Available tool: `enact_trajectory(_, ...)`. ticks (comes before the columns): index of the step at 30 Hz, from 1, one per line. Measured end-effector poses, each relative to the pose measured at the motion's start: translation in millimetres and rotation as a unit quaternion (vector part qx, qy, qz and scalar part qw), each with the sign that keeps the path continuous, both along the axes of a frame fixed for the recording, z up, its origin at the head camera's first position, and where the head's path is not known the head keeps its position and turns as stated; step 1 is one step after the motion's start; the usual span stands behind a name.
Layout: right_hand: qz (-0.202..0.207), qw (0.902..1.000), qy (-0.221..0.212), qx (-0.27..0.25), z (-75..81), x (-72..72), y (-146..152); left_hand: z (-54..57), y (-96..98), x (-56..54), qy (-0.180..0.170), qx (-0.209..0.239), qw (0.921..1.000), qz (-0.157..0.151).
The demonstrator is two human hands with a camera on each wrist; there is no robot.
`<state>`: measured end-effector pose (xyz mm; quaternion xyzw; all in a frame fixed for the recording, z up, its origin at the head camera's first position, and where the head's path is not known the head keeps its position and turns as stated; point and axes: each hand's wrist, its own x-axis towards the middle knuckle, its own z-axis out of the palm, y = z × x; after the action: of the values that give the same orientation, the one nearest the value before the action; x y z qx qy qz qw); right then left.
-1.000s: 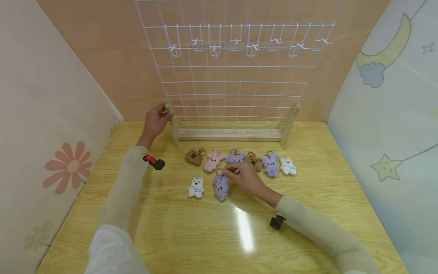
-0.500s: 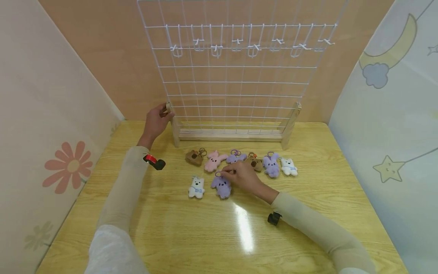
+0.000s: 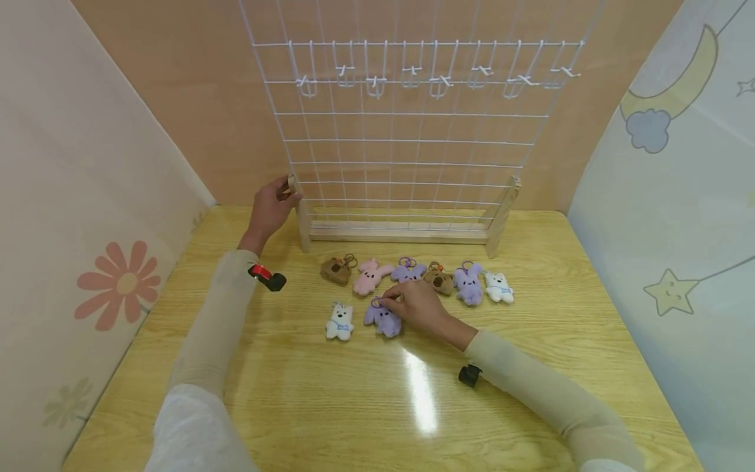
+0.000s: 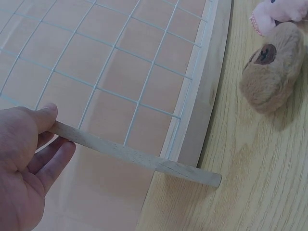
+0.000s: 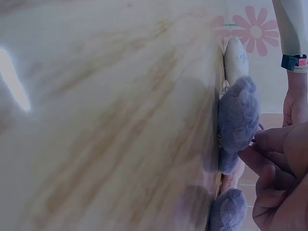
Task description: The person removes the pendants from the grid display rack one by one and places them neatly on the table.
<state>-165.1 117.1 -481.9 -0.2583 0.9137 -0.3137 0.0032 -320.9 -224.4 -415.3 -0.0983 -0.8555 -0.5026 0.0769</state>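
My left hand [image 3: 270, 211] grips the top of the left wooden upright [image 4: 130, 154] of a white wire grid rack [image 3: 407, 140], thumb on one side and fingers on the other. My right hand [image 3: 421, 308] pinches the purple ring of a purple plush bunny keychain [image 3: 387, 321] low over the table. In the right wrist view the bunny's fluffy body [image 5: 239, 115] hangs beside the fingertips. Just left of it lies a white plush bear keychain [image 3: 339, 322] with a blue bow.
Behind the right hand runs a row of plush keychains: a brown one [image 3: 336, 270], a pink bunny [image 3: 370, 278], purple bunnies [image 3: 468, 287], another brown one [image 3: 439, 282] and a white bear [image 3: 499, 288]. Several white hooks [image 3: 439, 82] hang high on the grid. Patterned side walls [image 3: 666, 210] flank the table.
The purple bunny has turned, its body swinging slightly right and up, while my right hand pinches its ring. My left hand keeps its grip on the upright.
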Motion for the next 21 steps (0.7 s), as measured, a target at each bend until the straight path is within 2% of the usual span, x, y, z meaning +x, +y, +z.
enact_trajectory(7, -0.006, 0.9984, -0.052, -0.02, 3.5, 1.4, 8, 0.0, 1.4, -0.7, -0.001, -0.001, 1.0, -0.002)
enact_trajectory(11, -0.011, 0.9967, -0.072, -0.035, 11.0, 1.8, 16, 0.3, 0.8, -0.7, 0.0, -0.004, 1.0, -0.004)
enact_trajectory(17, -0.018, 0.9963, -0.049, -0.069, 26.5, -2.5, 33, 1.0, -1.4, 0.4, 0.004, -0.004, 1.0, -0.006)
enact_trajectory(21, -0.04, 0.994, -0.034, -0.096, 41.7, -2.3, 50, 0.1, -3.3, 3.2, 0.004, -0.004, 1.0, -0.005)
